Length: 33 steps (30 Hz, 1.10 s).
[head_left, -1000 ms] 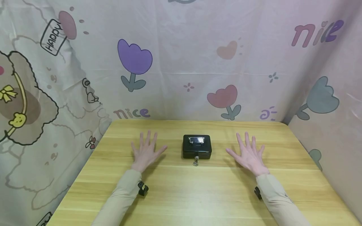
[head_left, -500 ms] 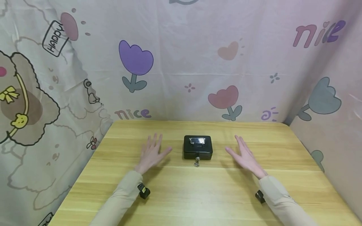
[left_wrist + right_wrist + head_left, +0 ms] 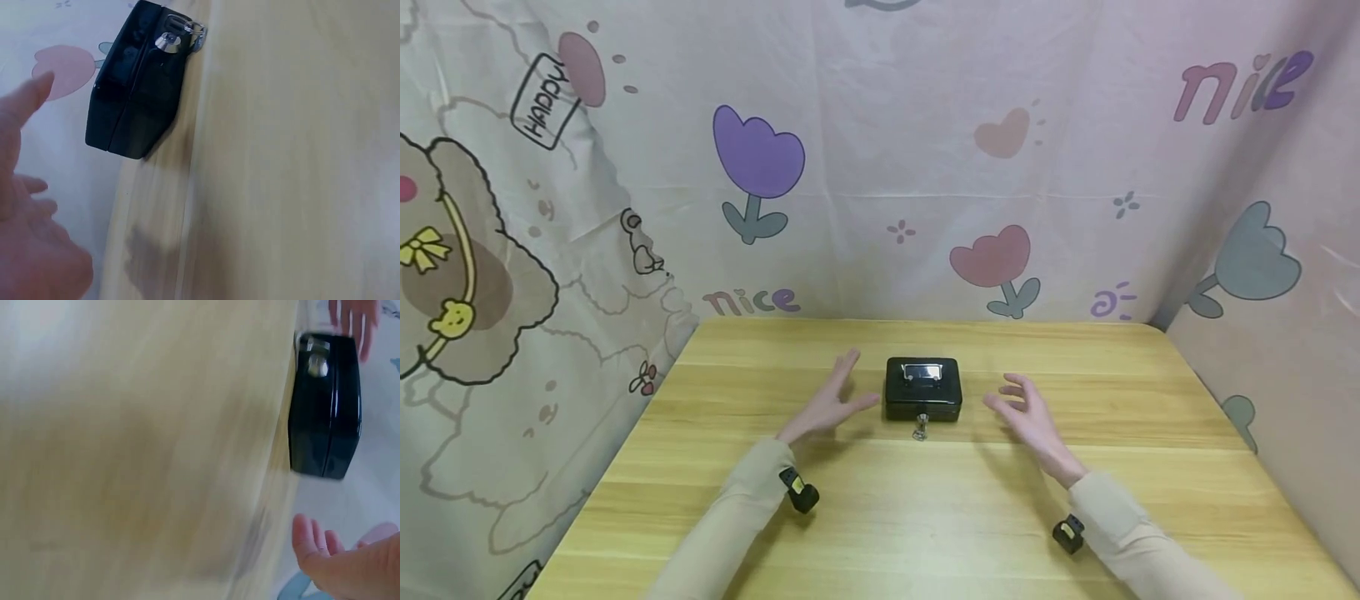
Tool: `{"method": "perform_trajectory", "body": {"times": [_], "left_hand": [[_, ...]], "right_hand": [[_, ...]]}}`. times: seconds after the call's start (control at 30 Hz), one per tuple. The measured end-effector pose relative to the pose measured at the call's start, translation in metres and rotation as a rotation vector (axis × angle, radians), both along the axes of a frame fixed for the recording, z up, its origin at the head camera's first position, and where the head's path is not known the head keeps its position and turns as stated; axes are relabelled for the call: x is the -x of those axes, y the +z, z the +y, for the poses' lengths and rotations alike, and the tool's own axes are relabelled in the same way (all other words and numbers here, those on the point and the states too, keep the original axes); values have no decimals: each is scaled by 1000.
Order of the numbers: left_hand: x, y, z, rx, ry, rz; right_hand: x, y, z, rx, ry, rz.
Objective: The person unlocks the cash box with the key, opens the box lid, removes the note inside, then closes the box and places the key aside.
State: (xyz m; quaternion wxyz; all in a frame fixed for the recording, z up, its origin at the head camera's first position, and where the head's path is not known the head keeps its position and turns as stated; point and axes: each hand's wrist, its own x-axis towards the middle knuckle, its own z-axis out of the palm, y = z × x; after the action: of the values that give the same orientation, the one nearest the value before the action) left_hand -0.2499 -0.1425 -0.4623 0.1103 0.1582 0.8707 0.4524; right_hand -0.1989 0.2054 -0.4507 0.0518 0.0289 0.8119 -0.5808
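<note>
A small black cash box (image 3: 922, 392) with a silver handle on its lid stands at the middle of the table. From the lock in its front hangs a key (image 3: 921, 427), also visible in both wrist views. Just left of the box, and apart from it, is my left hand (image 3: 829, 407), thumb and fingers spread with nothing held. My right hand (image 3: 1030, 421) hovers to the right of the box, its fingers loosely bent and nothing in them. In the right wrist view, the left hand's fingers (image 3: 356, 322) show beyond the box.
The light wooden table (image 3: 910, 517) reaches back to a printed cloth (image 3: 880, 167) hung behind it. More cloth hangs along the left and right sides. Each wrist wears a small black camera, such as the left one (image 3: 800, 492).
Both hands have moved inward from the sides toward the cash box. They have turned from flat, spread palms to more sideways poses, and the right fingers have bent. The box has stayed put.
</note>
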Motion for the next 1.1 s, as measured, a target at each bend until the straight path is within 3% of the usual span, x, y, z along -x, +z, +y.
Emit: {"method": "perform_trajectory", "body": {"times": [0.17,0.53,0.83,1.1], "left_hand": [[10,-4,9,-92,-35,-58],[30,-14,36,-144,-110,-20],[34,-24,42,-291,-110,-49],[36,-24,42,-280,-115,-44]], "right_hand": [[-4,-5,-17,142,-43,-29],[-11,-14,-52,431,-108,-133],[-14,-25,-79,574,-149,-225],[-10,-33,-92,618,-192,-246]]}}
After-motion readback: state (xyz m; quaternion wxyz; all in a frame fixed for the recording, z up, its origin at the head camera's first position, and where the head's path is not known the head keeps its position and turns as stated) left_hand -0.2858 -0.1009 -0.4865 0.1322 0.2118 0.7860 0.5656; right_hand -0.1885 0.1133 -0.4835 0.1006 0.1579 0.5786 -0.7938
